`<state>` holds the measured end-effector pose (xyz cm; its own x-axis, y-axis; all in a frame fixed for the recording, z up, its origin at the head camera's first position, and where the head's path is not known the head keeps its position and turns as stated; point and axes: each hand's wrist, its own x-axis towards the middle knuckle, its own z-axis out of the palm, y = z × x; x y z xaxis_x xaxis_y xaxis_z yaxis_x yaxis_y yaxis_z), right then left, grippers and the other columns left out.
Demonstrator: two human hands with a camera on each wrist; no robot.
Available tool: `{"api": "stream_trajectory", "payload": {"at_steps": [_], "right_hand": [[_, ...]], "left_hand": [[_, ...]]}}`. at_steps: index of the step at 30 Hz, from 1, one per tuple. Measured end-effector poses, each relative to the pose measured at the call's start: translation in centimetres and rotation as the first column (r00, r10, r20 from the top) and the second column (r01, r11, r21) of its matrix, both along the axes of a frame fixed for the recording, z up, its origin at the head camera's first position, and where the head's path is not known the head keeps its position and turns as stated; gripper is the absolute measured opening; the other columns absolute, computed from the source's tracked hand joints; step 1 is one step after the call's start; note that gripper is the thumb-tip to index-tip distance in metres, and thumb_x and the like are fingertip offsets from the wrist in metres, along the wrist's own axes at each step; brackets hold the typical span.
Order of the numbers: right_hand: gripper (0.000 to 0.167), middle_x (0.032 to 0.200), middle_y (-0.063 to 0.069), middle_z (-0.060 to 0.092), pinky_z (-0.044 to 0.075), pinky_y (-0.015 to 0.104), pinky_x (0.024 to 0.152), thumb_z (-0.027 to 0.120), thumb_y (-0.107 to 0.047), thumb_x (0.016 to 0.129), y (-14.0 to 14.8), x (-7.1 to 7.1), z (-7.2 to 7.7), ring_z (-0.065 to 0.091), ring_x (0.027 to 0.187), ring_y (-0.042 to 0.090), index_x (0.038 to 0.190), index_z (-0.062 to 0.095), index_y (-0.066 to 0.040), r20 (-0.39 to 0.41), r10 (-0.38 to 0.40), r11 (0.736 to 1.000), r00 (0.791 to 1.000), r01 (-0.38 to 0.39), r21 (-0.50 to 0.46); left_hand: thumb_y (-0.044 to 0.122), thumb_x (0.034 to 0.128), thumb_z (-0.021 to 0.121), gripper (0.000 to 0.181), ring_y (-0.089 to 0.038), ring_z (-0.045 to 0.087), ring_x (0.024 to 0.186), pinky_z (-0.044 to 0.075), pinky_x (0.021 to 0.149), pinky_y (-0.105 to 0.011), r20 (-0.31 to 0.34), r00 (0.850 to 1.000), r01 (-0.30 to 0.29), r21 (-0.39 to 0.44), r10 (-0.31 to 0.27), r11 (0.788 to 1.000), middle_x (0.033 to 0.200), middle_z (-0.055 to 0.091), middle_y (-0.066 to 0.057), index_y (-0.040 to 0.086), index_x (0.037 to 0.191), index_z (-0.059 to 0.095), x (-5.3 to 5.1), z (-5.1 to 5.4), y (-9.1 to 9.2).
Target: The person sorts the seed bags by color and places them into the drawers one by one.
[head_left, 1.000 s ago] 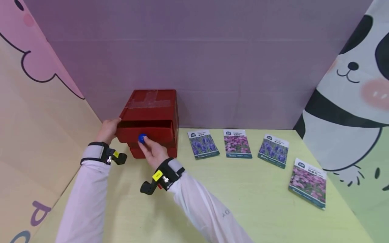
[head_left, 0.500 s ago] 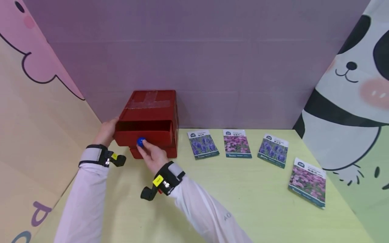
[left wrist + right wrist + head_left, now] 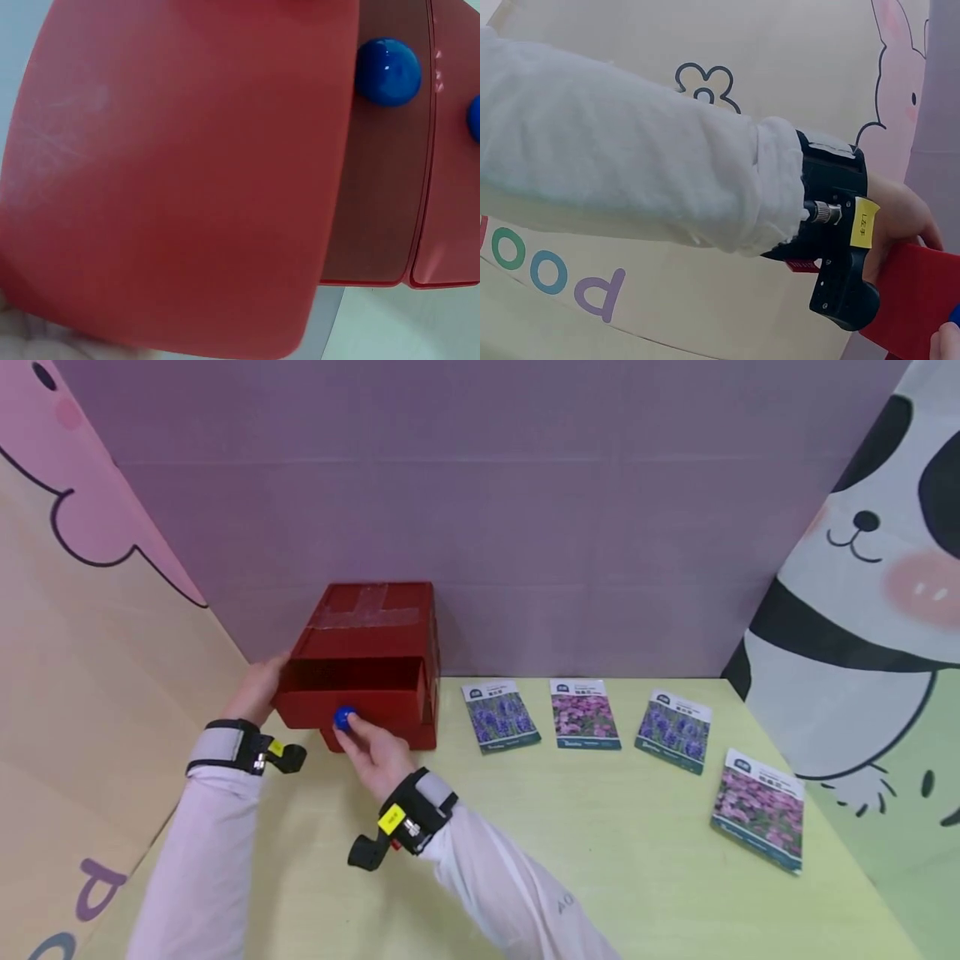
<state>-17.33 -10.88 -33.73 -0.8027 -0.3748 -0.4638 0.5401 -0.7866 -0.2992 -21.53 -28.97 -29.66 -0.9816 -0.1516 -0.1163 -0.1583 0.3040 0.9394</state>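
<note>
Red drawer (image 3: 378, 706), near the desk's (image 3: 600, 852) back-left corner: I'm watching the right hand (image 3: 380, 758) pinching its knob (image 3: 344, 718), the left hand (image 3: 258, 687) touching the box (image 3: 363, 631), grip unclear; overpulling could drop the drawer.

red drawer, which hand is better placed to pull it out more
Probably the right hand: it already pinches the blue knob on the front of the red drawer. The left hand is at the side of the red cabinet, away from that knob.
</note>
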Motion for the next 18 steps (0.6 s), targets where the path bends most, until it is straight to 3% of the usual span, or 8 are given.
{"api": "stream_trajectory", "payload": {"at_steps": [2,5,9,13,18], "right_hand": [[0.042,0.117,0.02,0.054,0.052,0.029,0.086,0.067,-0.003,0.081,0.06,0.14,0.01,0.06,0.104,0.028,0.12,0.054,0.007,0.007,0.004,1.0,1.0,-0.004,-0.004],[0.042,0.116,0.02,0.054,0.052,0.029,0.085,0.068,-0.004,0.08,0.11,0.31,0.05,0.061,0.101,0.027,0.119,0.056,0.006,0.016,0.009,1.0,1.0,-0.009,0.0],[0.043,0.116,0.02,0.054,0.053,0.029,0.084,0.069,-0.005,0.08,0.17,0.45,0.12,0.062,0.1,0.026,0.12,0.056,0.005,0.021,0.008,1.0,1.0,-0.008,0.001],[0.044,0.117,0.02,0.054,0.052,0.029,0.085,0.068,-0.006,0.08,0.22,0.69,0.1,0.062,0.1,0.026,0.121,0.054,0.005,0.022,0.013,1.0,1.0,-0.012,-0.006],[0.045,0.118,0.021,0.053,0.051,0.03,0.088,0.066,-0.005,0.082,0.28,1.02,0.22,0.06,0.103,0.027,0.123,0.052,0.007,0.021,0.017,1.0,1.0,-0.016,-0.015]], "left_hand": [[0.035,0.0981,0.024,0.055,0.006,0.052,0.072,0.046,0.068,-0.01,0.009,1.0,0.011,-0.007,-0.011,1.0,0.078,0.053,0.019,-0.009,0.128,0.038,-0.1,0.0,-0.08],[0.036,0.0982,0.023,0.059,0.006,0.052,0.073,0.047,0.068,-0.011,0.033,0.999,0.029,-0.041,-0.027,0.999,0.101,0.056,-0.001,-0.01,0.135,0.032,-0.13,0.05,-0.06],[0.036,0.0985,0.021,0.061,0.001,0.051,0.078,0.047,0.067,-0.011,0.059,0.997,0.043,-0.072,-0.038,0.996,0.129,0.04,-0.025,-0.01,0.138,0.026,-0.12,0.19,0.13],[0.036,0.0983,0.021,0.061,-0.002,0.051,0.078,0.048,0.065,-0.012,0.066,0.997,0.036,-0.084,-0.03,0.996,0.133,0.037,-0.03,-0.009,0.139,0.026,-0.1,0.37,0.22],[0.037,0.0978,0.021,0.062,-0.017,0.054,0.09,0.049,0.064,-0.015,0.082,0.997,0.023,-0.122,-0.013,0.992,0.133,0.038,-0.031,-0.009,0.138,0.028,-0.06,0.63,0.38]]}}
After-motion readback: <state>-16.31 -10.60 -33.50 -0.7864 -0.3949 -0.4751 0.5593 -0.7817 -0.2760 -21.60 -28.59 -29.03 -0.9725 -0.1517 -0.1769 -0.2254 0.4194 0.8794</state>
